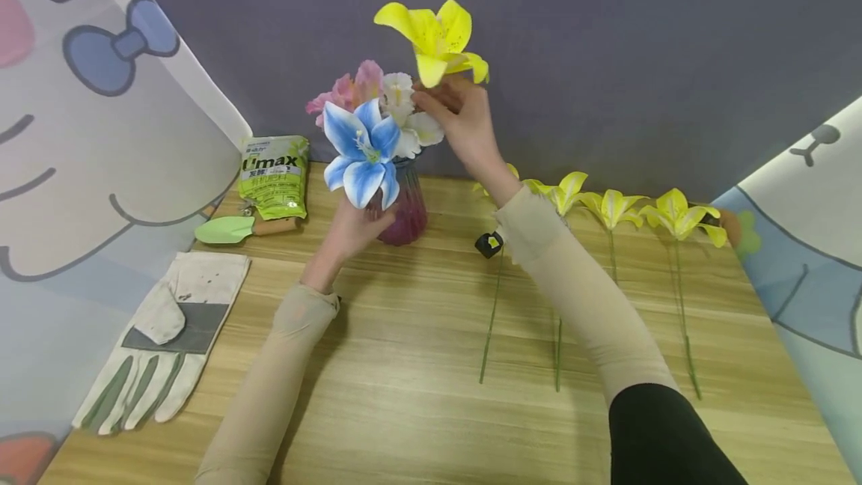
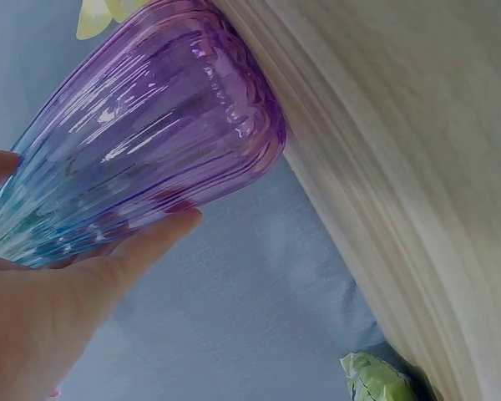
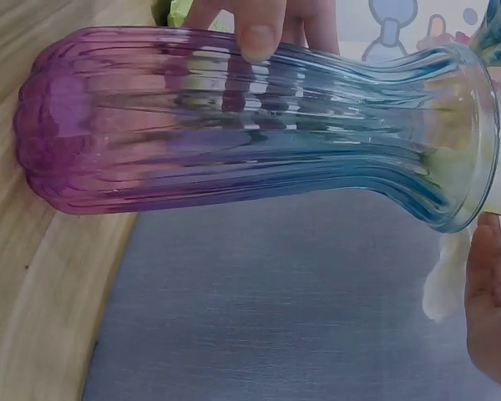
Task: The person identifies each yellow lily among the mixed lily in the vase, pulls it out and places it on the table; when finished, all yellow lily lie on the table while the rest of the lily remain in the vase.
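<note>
A ribbed glass vase (image 1: pixel 409 217), pink-purple at the base and blue toward its flared mouth (image 3: pixel 451 142), stands upright on the table. My left hand (image 1: pixel 353 229) grips its side, thumb and fingers around the glass (image 2: pixel 167 109). Over the mouth, a blue-and-white lily (image 1: pixel 366 148), pink flowers (image 1: pixel 350 92) and white flowers (image 1: pixel 407 122) are bunched. At the bunch's right, my right hand (image 1: pixel 465 122) pinches a yellow lily (image 1: pixel 438 40) just under its bloom; the stem is hidden. The right fingertips are close to the white petals, and contact cannot be told.
Several yellow lilies (image 1: pixel 679 214) with green stems lie at the right, partly under the right arm. At the left are a green fertilizer bag (image 1: pixel 272 178), a trowel (image 1: pixel 229 229) with a wooden handle and work gloves (image 1: pixel 168 343). A grey wall (image 1: pixel 606 58) stands behind.
</note>
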Available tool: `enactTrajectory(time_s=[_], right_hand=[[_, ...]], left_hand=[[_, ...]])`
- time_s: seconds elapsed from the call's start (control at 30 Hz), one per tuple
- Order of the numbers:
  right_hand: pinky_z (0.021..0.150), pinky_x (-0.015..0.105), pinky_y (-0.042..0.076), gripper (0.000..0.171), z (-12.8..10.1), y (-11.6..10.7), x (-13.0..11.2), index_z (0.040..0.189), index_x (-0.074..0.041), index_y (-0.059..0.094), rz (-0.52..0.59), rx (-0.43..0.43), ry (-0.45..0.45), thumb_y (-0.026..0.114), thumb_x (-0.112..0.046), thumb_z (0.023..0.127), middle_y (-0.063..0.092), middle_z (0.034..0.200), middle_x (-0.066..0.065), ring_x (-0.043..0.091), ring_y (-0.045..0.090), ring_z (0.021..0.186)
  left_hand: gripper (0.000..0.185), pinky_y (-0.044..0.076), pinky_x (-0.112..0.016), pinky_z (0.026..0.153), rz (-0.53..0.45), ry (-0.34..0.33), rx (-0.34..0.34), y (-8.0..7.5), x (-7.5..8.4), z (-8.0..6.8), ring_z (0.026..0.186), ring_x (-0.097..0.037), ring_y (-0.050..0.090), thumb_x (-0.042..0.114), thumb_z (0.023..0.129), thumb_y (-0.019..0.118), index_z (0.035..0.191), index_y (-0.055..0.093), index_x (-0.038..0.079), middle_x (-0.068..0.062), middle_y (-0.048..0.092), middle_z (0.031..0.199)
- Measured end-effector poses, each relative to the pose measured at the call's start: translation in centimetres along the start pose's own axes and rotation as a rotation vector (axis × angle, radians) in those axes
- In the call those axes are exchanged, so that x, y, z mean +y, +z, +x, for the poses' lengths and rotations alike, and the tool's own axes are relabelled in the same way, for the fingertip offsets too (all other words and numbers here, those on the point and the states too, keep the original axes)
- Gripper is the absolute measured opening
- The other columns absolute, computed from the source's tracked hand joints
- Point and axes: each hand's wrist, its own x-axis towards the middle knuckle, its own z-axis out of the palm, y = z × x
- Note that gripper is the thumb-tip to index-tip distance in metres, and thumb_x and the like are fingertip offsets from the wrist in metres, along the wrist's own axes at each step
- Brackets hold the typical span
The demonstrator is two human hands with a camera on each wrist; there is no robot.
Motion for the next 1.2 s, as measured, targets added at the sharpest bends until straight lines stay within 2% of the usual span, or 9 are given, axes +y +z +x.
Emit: enactTrajectory(time_s=[0.17,0.27,0.4,0.5,0.7,0.83,0.93,1.13,1.2], right_hand=[[0.095,0.036,0.058,0.017,-0.7,-0.6,-0.2,0.115,0.005,0.072,-0.012,0.016,-0.048,0.07,-0.008,0.104,0.077,0.106,0.013,0.024,0.074,0.095],[0.09,0.034,0.059,0.016,-1.0,-1.1,-0.4,0.114,0.004,0.073,-0.025,0.044,-0.045,0.069,-0.009,0.105,0.078,0.105,0.01,0.021,0.074,0.094],[0.084,0.035,0.061,0.011,-1.0,-1.8,-0.4,0.112,0.006,0.07,0.121,0.124,-0.05,0.066,-0.002,0.105,0.078,0.1,0.012,0.023,0.073,0.09],[0.085,0.036,0.062,0.01,-1.0,-2.1,-0.4,0.114,0.005,0.066,0.24,0.144,-0.056,0.066,0.004,0.103,0.077,0.099,0.013,0.026,0.073,0.09],[0.086,0.035,0.061,0.011,-0.9,-2.9,-1.0,0.11,0.006,0.071,0.28,0.196,-0.041,0.07,0.009,0.099,0.078,0.098,0.014,0.025,0.074,0.091],[0.083,0.035,0.061,0.007,-0.5,-3.4,-1.6,0.103,0.005,0.073,0.315,0.282,-0.096,0.07,0.01,0.098,0.077,0.097,0.017,0.027,0.074,0.088],[0.083,0.035,0.061,0.008,-0.4,-3.5,-1.8,0.101,0.003,0.074,0.331,0.284,-0.086,0.071,0.01,0.098,0.078,0.096,0.016,0.026,0.075,0.088],[0.085,0.037,0.061,0.009,-0.5,-3.3,-1.8,0.102,0.002,0.074,0.3,0.272,-0.142,0.07,0.009,0.1,0.078,0.098,0.016,0.027,0.075,0.09],[0.086,0.038,0.061,0.008,-0.6,-3.2,-1.9,0.103,0.001,0.074,0.303,0.267,-0.146,0.069,0.008,0.1,0.078,0.099,0.017,0.028,0.075,0.091]], left_hand=[[0.04,0.046,-0.046,0.09,-0.003,-0.02,-0.005,0.3,0.3,0.2,0.101,-0.035,0.055,-0.012,0.086,0.075,0.122,0.058,-0.013,-0.022,0.058,0.109],[0.036,0.047,-0.049,0.092,0.014,-0.026,-0.008,0.4,0.5,0.4,0.102,-0.036,0.056,-0.011,0.086,0.075,0.119,0.058,-0.012,-0.023,0.058,0.108],[0.037,0.047,-0.05,0.092,0.038,-0.025,-0.001,0.5,0.6,0.5,0.102,-0.037,0.056,-0.01,0.085,0.075,0.119,0.059,-0.011,-0.023,0.058,0.108],[0.033,0.047,-0.049,0.092,0.041,-0.012,0.004,0.6,0.5,0.6,0.101,-0.037,0.056,-0.011,0.085,0.074,0.115,0.059,-0.01,-0.021,0.058,0.106],[0.03,0.047,-0.045,0.08,0.047,-0.012,-0.01,0.7,0.6,0.6,0.087,-0.034,0.056,-0.011,0.086,0.074,0.111,0.058,-0.009,-0.018,0.056,0.091],[0.041,0.05,-0.046,0.079,0.074,-0.09,-0.029,0.6,0.8,0.4,0.087,-0.033,0.058,-0.004,0.087,0.076,0.122,0.058,-0.011,-0.019,0.059,0.096],[0.051,0.05,-0.045,0.075,0.079,-0.146,-0.037,0.5,1.0,0.2,0.084,-0.032,0.058,0.003,0.088,0.076,0.132,0.054,-0.011,-0.018,0.059,0.097],[0.067,0.05,-0.044,0.075,0.068,-0.155,-0.039,0.3,1.0,0.2,0.087,-0.033,0.059,0.007,0.088,0.077,0.145,0.047,-0.01,-0.022,0.062,0.109],[0.072,0.05,-0.045,0.079,0.046,-0.155,-0.037,0.3,1.0,0.2,0.095,-0.033,0.059,0.007,0.089,0.077,0.151,0.044,-0.007,-0.024,0.061,0.121]])
